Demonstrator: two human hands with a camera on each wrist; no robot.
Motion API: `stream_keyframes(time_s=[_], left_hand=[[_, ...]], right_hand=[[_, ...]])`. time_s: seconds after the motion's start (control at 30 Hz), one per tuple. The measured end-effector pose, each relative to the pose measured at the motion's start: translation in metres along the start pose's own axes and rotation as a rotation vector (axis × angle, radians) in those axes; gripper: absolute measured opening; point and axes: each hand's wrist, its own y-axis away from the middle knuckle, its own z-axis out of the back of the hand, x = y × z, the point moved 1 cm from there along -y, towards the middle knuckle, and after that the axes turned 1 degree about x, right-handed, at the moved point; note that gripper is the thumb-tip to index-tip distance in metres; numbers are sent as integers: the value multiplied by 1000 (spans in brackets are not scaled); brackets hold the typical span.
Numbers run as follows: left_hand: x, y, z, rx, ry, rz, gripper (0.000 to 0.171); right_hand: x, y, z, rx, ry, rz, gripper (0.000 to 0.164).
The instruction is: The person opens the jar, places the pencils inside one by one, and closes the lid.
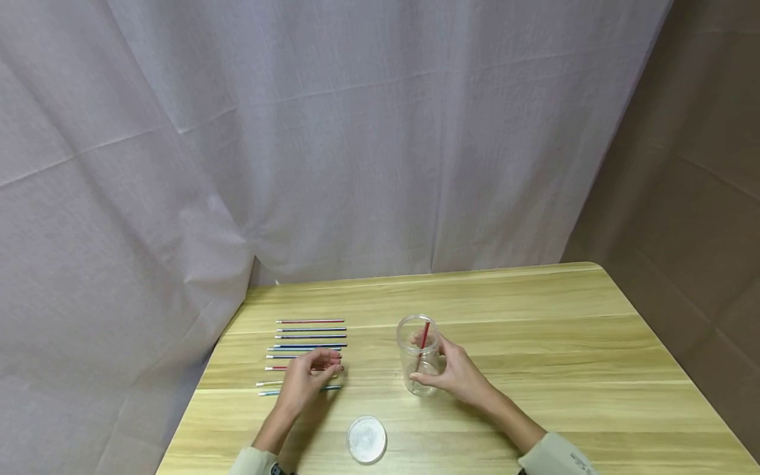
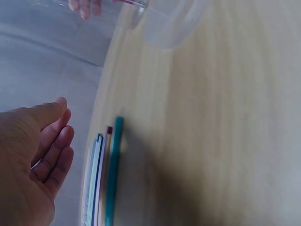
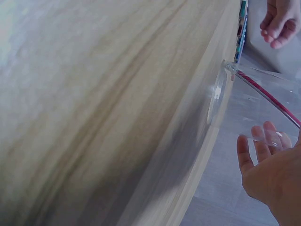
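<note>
I have the right hand (image 1: 462, 377) wrapped round the clear cup (image 1: 408, 361), a red pencil (image 1: 425, 335) leaning inside. The left hand (image 1: 303, 378), loosely curved and holding nothing, is above the row of pencils (image 1: 311, 337), hiding parts of several; its wrist view crops the cup.

No text is showing clearly enough to read. Near the cuff of the right sleeve (image 1: 556, 454), a line of dark marks (image 1: 584, 464) resembling lettering is running aslant by the bottom edge of the head view, its characters coming out too small and blurred to be spelling anything certain. By the left cuff (image 1: 252, 462), a dark band (image 1: 276, 469) is showing tiny pale marks, too small to tell. On the pencils (image 1: 310, 345), the jar (image 1: 408, 359) and the lid (image 1: 366, 440), nothing is resolving into letters or numbers.
</note>
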Motion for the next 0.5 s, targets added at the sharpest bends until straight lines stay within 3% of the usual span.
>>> stream_keyframes(time_s=[0.5], left_hand=[[22,22,4,45,-22,5,20]], right_hand=[[1,1,1,-1,-29,-6,67]])
